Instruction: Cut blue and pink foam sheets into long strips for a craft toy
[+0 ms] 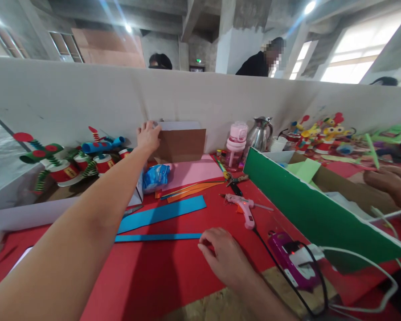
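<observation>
My left hand (149,137) reaches far forward, its fingers bent over the upper left corner of a brown cardboard box (183,145) with a white flap. Part of those fingers is hidden behind the edge. Low over the red table, my right hand (224,255) has its thumb and forefinger curled together at the right end of a narrow blue strip (157,238). A wider blue strip (167,212) lies just beyond it. Beyond my right hand rests a pink glue gun (243,208), with a clear glue stick at its back.
Finished figures in a white box (30,214) stand at left. A blue packet (156,177), pink sheet (194,173) and orange strips (190,191) lie behind. A pink bottle (236,142), green-sided box (307,205) and purple power strip (292,261) are at right, near another person's hand (387,183).
</observation>
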`<action>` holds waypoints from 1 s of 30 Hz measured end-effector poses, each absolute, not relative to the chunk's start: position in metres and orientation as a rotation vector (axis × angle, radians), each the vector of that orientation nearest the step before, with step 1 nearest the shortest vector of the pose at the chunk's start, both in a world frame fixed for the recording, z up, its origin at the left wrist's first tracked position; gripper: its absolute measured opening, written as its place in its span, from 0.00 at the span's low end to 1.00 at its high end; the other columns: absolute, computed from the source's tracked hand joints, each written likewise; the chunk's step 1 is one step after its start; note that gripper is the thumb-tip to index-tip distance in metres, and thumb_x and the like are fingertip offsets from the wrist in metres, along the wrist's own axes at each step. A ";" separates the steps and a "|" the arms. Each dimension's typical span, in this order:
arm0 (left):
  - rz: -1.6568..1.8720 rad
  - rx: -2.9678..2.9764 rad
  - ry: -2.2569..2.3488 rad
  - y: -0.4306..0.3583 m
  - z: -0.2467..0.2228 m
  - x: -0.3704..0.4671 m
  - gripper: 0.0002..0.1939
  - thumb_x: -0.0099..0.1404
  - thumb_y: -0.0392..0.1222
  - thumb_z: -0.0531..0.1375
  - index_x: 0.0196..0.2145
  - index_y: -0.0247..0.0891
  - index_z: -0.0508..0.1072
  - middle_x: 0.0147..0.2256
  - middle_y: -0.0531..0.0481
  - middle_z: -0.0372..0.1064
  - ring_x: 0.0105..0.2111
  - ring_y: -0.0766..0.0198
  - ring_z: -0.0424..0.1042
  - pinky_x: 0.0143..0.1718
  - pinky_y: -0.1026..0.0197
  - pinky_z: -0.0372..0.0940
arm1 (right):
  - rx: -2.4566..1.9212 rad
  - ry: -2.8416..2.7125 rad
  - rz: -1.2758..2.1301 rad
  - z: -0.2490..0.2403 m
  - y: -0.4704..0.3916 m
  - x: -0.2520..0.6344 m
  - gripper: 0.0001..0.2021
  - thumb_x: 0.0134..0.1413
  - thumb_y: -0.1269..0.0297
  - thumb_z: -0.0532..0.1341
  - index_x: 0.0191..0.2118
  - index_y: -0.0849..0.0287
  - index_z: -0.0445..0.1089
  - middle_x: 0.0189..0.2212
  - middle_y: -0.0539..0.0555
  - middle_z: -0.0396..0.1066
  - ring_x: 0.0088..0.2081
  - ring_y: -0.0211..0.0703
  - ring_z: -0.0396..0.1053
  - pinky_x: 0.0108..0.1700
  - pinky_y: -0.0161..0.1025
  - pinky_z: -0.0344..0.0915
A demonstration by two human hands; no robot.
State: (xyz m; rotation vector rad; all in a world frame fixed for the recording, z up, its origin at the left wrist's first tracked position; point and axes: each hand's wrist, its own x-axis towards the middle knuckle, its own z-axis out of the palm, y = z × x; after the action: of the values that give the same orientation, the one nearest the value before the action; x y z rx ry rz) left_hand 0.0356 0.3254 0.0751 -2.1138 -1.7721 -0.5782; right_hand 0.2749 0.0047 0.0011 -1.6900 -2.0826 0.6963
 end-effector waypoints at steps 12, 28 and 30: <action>-0.762 -2.121 -1.761 0.328 0.075 0.036 0.19 0.63 0.42 0.56 0.53 0.42 0.67 0.57 0.38 0.63 0.60 0.42 0.58 0.60 0.36 0.52 | -1.700 -2.099 0.703 0.004 0.005 0.276 0.06 0.59 0.73 0.59 0.32 0.57 0.69 0.33 0.52 0.73 0.39 0.42 0.68 0.41 0.38 0.58; -0.920 -2.358 -1.629 0.355 0.116 0.078 0.24 0.65 0.37 0.53 0.58 0.43 0.64 0.52 0.45 0.68 0.51 0.55 0.67 0.54 0.53 0.62 | -1.699 -2.109 0.693 0.004 0.004 0.278 0.06 0.58 0.74 0.60 0.32 0.57 0.69 0.33 0.51 0.73 0.38 0.42 0.67 0.41 0.39 0.58; -0.887 -2.311 -1.709 0.356 0.104 0.085 0.24 0.66 0.39 0.54 0.60 0.45 0.63 0.54 0.44 0.65 0.53 0.53 0.65 0.55 0.51 0.62 | -1.697 -2.107 0.697 0.004 0.005 0.278 0.06 0.57 0.74 0.60 0.31 0.57 0.69 0.32 0.51 0.73 0.37 0.42 0.68 0.41 0.38 0.58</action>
State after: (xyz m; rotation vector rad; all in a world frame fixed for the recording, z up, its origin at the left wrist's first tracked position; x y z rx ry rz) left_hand 0.0848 0.3564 0.1040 -2.3115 -1.7087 -0.8866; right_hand 0.2776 0.0050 0.0036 -1.6972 -2.1074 0.6968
